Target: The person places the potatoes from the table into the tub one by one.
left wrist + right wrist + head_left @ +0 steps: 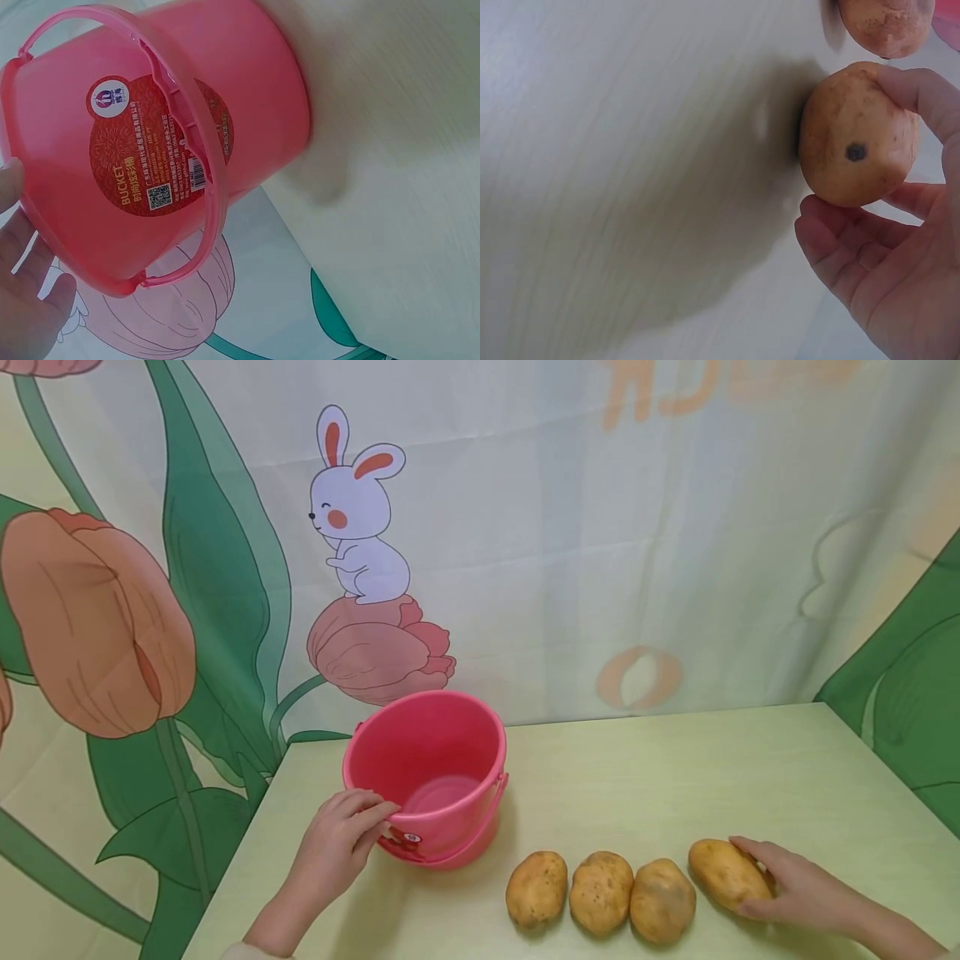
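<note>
A pink bucket (461, 827) stands upright on the table, and its inside looks bare. My left hand (341, 837) holds the bucket's near-left rim, fingertips over the edge. In the left wrist view, the bucket's handle (204, 124) hangs down across a red printed label (142, 161). At the right, my right hand (810, 887) grips a potato (722, 870) on the table, thumb on one side and fingers on the other. A dark spot marks this potato's end in the right wrist view. Three more potatoes, the left one (536, 889), the middle one (601, 893) and the right one (663, 902), lie in a row.
The pale table (660, 777) reaches back to a hanging cloth (525, 552) printed with tulips and a rabbit. The bucket stands near the table's left edge, left of the potato row.
</note>
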`<state>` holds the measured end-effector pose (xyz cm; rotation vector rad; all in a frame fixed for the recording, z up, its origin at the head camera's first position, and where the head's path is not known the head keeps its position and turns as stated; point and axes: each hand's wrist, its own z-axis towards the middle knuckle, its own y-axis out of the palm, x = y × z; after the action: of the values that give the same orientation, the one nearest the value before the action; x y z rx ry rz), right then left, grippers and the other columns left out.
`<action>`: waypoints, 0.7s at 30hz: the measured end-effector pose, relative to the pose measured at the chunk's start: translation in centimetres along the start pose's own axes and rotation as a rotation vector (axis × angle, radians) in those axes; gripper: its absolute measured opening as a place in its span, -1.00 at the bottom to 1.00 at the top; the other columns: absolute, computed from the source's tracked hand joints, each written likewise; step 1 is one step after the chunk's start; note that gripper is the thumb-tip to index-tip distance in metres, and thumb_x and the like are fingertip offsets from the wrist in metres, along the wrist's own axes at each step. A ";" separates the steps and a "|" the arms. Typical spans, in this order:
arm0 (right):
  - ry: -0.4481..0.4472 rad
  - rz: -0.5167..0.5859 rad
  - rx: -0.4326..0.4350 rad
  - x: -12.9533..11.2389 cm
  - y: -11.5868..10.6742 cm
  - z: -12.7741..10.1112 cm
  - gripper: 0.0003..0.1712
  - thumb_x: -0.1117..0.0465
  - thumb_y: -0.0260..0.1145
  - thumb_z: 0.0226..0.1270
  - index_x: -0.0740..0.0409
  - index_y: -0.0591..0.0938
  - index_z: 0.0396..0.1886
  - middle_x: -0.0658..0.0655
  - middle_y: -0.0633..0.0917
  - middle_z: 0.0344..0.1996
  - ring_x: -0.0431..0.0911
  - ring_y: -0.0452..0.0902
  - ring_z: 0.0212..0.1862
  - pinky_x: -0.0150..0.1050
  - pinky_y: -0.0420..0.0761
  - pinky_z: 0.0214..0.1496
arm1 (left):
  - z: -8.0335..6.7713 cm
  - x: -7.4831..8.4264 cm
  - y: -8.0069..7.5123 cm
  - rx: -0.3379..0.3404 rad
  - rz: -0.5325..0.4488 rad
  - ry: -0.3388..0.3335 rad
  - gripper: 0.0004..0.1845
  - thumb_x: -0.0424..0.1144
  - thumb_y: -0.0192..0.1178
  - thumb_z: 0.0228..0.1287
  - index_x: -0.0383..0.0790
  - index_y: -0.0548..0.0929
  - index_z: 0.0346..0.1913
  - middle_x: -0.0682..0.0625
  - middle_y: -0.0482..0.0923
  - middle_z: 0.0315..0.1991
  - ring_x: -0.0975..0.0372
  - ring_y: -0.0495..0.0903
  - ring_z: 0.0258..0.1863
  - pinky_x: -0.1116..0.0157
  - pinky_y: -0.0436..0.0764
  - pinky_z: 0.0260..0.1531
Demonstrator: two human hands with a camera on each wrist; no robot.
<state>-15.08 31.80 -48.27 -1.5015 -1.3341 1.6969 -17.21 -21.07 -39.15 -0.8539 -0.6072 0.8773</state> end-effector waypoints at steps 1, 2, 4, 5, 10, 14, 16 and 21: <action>-0.001 -0.007 0.010 0.0 0.0 0.0 -0.06 -0.17 0.37 -0.14 0.36 0.33 0.13 0.26 0.50 0.00 -0.04 0.44 -0.08 -0.34 0.51 -0.22 | 0.0 0.0 0.0 -0.001 -0.001 -0.001 -0.66 -0.27 0.38 -0.18 -0.02 0.67 -0.21 0.09 0.55 -0.28 0.21 0.46 -0.18 0.22 0.58 -0.26; -0.003 -0.013 0.018 -0.1 0.0 0.0 -0.07 -0.16 0.38 -0.15 0.36 0.34 0.13 0.25 0.50 -0.01 -0.02 0.44 -0.08 -0.32 0.51 -0.21 | 0.0 0.0 0.0 -0.003 0.000 -0.001 -0.66 -0.27 0.38 -0.18 -0.02 0.67 -0.20 0.09 0.55 -0.28 0.21 0.46 -0.18 0.23 0.58 -0.26; -0.011 -0.030 0.038 -0.2 0.0 0.0 -0.09 -0.14 0.39 -0.17 0.35 0.36 0.11 0.22 0.52 -0.03 -0.03 0.45 -0.10 -0.29 0.52 -0.20 | 0.0 0.0 0.0 -0.005 0.000 -0.002 -0.66 -0.27 0.38 -0.18 -0.02 0.67 -0.20 0.09 0.55 -0.28 0.21 0.46 -0.18 0.23 0.58 -0.26; -0.014 -0.039 0.046 -0.2 0.0 0.0 -0.10 -0.13 0.40 -0.18 0.35 0.37 0.10 0.21 0.52 -0.04 -0.04 0.45 -0.11 -0.29 0.52 -0.20 | 0.0 0.0 0.0 -0.005 -0.001 -0.003 -0.66 -0.27 0.39 -0.18 -0.02 0.67 -0.20 0.09 0.55 -0.28 0.21 0.46 -0.18 0.23 0.58 -0.26; -0.014 -0.047 0.042 -0.3 -0.2 0.0 -0.12 -0.09 0.41 -0.19 0.34 0.37 0.10 0.19 0.52 -0.06 -0.08 0.45 -0.13 -0.29 0.51 -0.21 | 0.0 0.0 0.0 -0.006 -0.002 -0.005 -0.65 -0.29 0.39 -0.19 -0.02 0.67 -0.21 0.09 0.55 -0.29 0.21 0.46 -0.19 0.22 0.58 -0.26; -0.019 -0.049 0.028 -0.3 -0.4 0.1 -0.14 -0.05 0.42 -0.18 0.34 0.37 0.10 0.19 0.52 -0.07 -0.08 0.45 -0.13 -0.27 0.52 -0.20 | 0.0 0.0 0.1 -0.005 0.000 -0.004 -0.65 -0.28 0.39 -0.19 -0.02 0.67 -0.21 0.08 0.55 -0.28 0.21 0.46 -0.19 0.22 0.58 -0.26; -0.036 -0.054 0.025 -0.2 -0.5 0.0 -0.16 -0.02 0.41 -0.18 0.34 0.38 0.09 0.18 0.53 -0.08 -0.12 0.45 -0.14 -0.29 0.52 -0.21 | 0.0 0.0 0.1 -0.009 0.002 -0.009 -0.66 -0.27 0.39 -0.18 -0.03 0.67 -0.20 0.08 0.55 -0.28 0.21 0.46 -0.18 0.22 0.58 -0.27; -0.102 -0.064 0.034 0.2 -0.6 0.1 -0.23 0.07 0.42 -0.18 0.35 0.40 0.07 0.14 0.54 -0.12 -0.24 0.42 -0.19 -0.37 0.50 -0.25 | 0.0 0.0 0.0 -0.017 0.006 -0.015 -0.66 -0.26 0.38 -0.17 -0.03 0.67 -0.20 0.07 0.55 -0.28 0.20 0.46 -0.18 0.22 0.59 -0.27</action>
<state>-15.36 32.12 -47.82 -1.3554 -1.3829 1.7669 -17.18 -21.06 -39.14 -0.8652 -0.6260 0.8860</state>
